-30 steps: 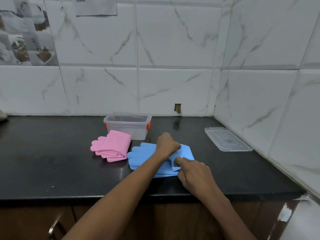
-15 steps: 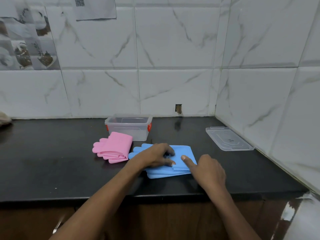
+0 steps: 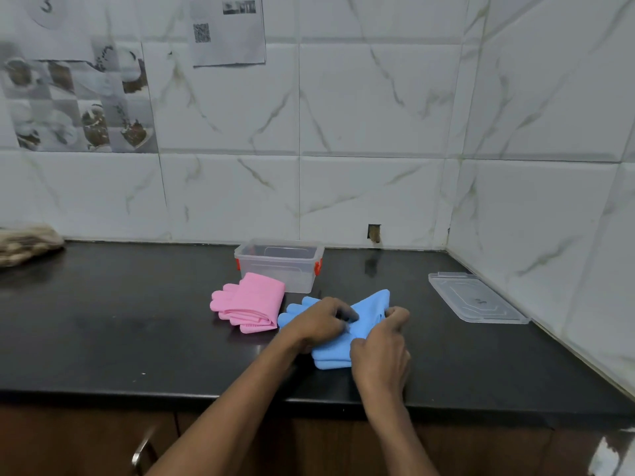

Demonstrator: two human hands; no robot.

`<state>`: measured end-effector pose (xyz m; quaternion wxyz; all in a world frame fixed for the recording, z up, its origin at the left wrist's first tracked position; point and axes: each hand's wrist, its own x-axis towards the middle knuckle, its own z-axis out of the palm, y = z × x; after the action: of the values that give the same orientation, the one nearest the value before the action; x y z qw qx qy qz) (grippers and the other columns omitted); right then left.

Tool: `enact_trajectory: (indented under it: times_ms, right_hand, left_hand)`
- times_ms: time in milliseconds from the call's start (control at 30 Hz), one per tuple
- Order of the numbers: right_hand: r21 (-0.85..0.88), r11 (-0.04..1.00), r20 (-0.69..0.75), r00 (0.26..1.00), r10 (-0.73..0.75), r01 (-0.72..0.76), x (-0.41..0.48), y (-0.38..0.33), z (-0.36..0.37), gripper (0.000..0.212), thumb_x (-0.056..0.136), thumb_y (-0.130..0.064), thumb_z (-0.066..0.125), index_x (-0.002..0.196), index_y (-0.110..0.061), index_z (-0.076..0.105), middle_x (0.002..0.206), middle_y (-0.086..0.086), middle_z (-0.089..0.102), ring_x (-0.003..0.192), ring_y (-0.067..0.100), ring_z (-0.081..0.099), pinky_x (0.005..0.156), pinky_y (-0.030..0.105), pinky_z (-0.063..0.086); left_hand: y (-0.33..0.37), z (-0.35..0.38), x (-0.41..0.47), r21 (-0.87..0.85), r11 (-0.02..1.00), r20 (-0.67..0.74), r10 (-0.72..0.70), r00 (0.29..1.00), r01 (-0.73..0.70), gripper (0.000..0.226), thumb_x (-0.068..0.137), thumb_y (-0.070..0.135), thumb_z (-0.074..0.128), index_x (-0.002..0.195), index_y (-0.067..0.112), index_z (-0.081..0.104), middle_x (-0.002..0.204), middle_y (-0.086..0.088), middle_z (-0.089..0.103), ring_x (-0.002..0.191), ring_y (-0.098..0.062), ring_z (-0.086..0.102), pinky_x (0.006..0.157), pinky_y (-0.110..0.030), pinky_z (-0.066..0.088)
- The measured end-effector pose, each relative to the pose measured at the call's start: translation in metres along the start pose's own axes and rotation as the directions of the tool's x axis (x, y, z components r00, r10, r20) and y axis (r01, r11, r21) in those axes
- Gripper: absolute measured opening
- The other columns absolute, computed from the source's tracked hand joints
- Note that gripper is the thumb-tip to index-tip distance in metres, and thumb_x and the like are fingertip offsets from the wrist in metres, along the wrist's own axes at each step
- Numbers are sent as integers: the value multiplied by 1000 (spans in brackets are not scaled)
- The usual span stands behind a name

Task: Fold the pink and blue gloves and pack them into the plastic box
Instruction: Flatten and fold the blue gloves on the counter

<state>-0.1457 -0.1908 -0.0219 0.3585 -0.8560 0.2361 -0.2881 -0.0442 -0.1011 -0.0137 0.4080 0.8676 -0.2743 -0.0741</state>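
1. Pink gloves (image 3: pixel 251 305): folded, lying just before the box (image 3: pixel 279 262); not packed.
2. Blue gloves (image 3: pixel 369 312): mid-fold on the counter (image 3: pixel 137 324); left hand (image 3: pixel 321 321) pressing, right hand (image 3: pixel 383 348) pinching the raised cuff, apparently.
3. Left: finish fold; pack both; box seemingly empty; lid (image 3: pixel 476 300) well apart.

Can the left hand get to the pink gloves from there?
Probably yes: the pink gloves lie just beside the left hand, nothing between, though it is busy holding the blue gloves.
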Motion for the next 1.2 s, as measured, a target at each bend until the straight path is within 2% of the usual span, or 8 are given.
enact_trajectory:
  times_ms: [200, 400, 667, 833, 967, 1033, 1133, 1200]
  right_hand:
    - [-2, 940, 1, 940, -340, 340, -9, -5, 17, 62, 90, -6, 55, 146, -18, 30, 124, 9, 61, 104, 25, 61, 84, 37, 52]
    - [-196, 734, 220, 759, -613, 650, -6, -3, 20, 48, 91, -10, 50, 137, -22, 47, 134, 0, 49, 111, 17, 52, 93, 29, 42]
    - [378, 880, 266, 876, -402, 289, -3, -4, 7, 52, 86, -14, 50, 136, -23, 48, 122, 1, 62, 100, 15, 61, 86, 25, 48]
    - [679, 562, 567, 824, 9, -473, 17, -14, 5, 38, 92, -36, 61, 103, 0, 65, 102, 21, 73, 93, 37, 71, 86, 56, 56]
    - [587, 530, 722, 692, 0, -612, 27, -26, 4, 38, 79, -1, 75, 110, 16, 61, 101, 31, 70, 93, 44, 69, 84, 57, 56]
    - [573, 514, 747, 665, -8, -638, 30, -29, 5, 38, 77, 10, 71, 112, 18, 59, 106, 35, 67, 97, 48, 67, 87, 59, 53]
    - [609, 495, 721, 692, -20, -620, 33, -26, 12, 36, 77, 16, 66, 112, 18, 59, 102, 35, 68, 87, 46, 69, 72, 52, 59]
    - [647, 462, 696, 717, -32, -607, 34, -22, 15, 37, 76, 17, 65, 112, 15, 58, 98, 33, 69, 77, 42, 70, 63, 48, 60]
  left_hand:
    - [-3, -27, 7, -874, 412, 133, -306, 943, 257, 93, 76, 74, 60, 114, -11, 59, 107, -21, 64, 99, -32, 63, 92, -42, 52]
    - [-8, -20, 3, -875, 396, 133, -358, 924, 279, 42, 78, 25, 79, 100, -5, 60, 87, -23, 65, 72, -31, 64, 72, -43, 56]
    - [-17, -24, -3, -889, 341, 94, -517, 851, 306, 26, 94, 10, 55, 113, -7, 54, 92, -28, 68, 72, -36, 66, 63, -42, 54]
    - [-20, -27, -9, -922, 276, 105, -493, 864, 270, 29, 96, 11, 55, 119, -7, 54, 97, -27, 67, 82, -39, 65, 68, -48, 53]
    - [-17, -27, -14, -919, 350, 20, -417, 909, 181, 28, 98, 11, 51, 121, -3, 56, 109, -29, 65, 91, -43, 65, 79, -54, 54]
    - [-12, -25, -15, -831, 553, -163, -351, 922, 63, 24, 97, 10, 53, 119, 2, 59, 115, -25, 65, 102, -42, 64, 86, -52, 55]
    - [-7, -15, -17, -312, 943, -619, -106, 778, -120, 26, 91, 16, 61, 115, 10, 62, 110, -7, 68, 105, -27, 63, 87, -34, 51]
    - [-5, -10, -18, 15, 993, -757, 88, 648, -117, 44, 86, 23, 68, 127, 13, 57, 120, -3, 62, 113, -21, 55, 95, -31, 45]
